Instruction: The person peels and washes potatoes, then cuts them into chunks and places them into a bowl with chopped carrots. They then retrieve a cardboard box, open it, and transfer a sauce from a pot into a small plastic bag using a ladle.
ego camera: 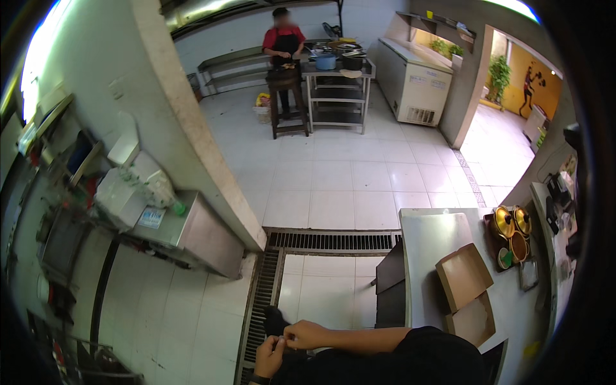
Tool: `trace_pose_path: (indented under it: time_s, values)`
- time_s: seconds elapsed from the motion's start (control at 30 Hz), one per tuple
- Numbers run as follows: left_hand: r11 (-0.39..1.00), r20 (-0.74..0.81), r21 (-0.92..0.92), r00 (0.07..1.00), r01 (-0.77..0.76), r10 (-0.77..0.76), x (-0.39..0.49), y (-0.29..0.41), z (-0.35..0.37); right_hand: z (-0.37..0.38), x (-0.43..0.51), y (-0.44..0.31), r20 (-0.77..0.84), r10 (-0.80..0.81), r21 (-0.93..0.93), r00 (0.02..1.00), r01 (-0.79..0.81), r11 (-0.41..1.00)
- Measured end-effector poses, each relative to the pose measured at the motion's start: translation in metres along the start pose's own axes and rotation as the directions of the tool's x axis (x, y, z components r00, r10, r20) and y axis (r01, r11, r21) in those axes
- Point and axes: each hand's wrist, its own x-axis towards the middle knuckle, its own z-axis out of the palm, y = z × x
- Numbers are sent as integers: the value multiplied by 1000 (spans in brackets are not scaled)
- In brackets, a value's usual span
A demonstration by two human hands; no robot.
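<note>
My right hand (pixel 305 335) and my left hand (pixel 270 355) meet in front of my body at the bottom of the view. Their fingertips are pinched together and seem to touch; whether anything small lies between them is hidden. A dark band (pixel 259 378) circles my left wrist. Just beyond the hands is a black shoe (pixel 275 320) by the metal floor grate (pixel 262 288). To my right, an open cardboard box (pixel 464 276) lies on a stainless-steel table (pixel 423 250), apart from both hands.
Gold lidded pots (pixel 504 221) sit on a tray at the table's far right. A metal counter (pixel 185 226) with plastic bags stands left, beside a wall edge (pixel 202 130). Farther off, a person (pixel 285 43) works at a wooden stand (pixel 288 84) near a pot-laden table and a chest freezer (pixel 418 82).
</note>
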Motion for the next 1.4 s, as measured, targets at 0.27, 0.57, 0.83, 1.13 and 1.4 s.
trace_pose_path:
  time_s: [0.27, 0.57, 0.83, 1.13, 1.4]
  values:
    - [816, 468, 341, 837, -466, 283, 221, 69, -39, -118, 84, 0, -369, 252, -102, 895, -308, 946]
    - [569, 776, 42, 386, -821, 500, 403, 173, 56, -222, 94, 58, -806, 440, 229, 395, -477, 848]
    - [385, 901, 17, 181, -923, 394, 524, 256, 185, -384, 59, 151, -803, 445, 464, 396, -54, 884]
    - [633, 902, 67, 318, -772, 291, 620, 311, 315, -458, -97, 361, -280, 898, 700, -341, 567, 434]
    - [597, 977, -33, 101, -801, 189, 724, 369, 457, -395, -313, 435, 648, 294, 155, -703, 500, 852]
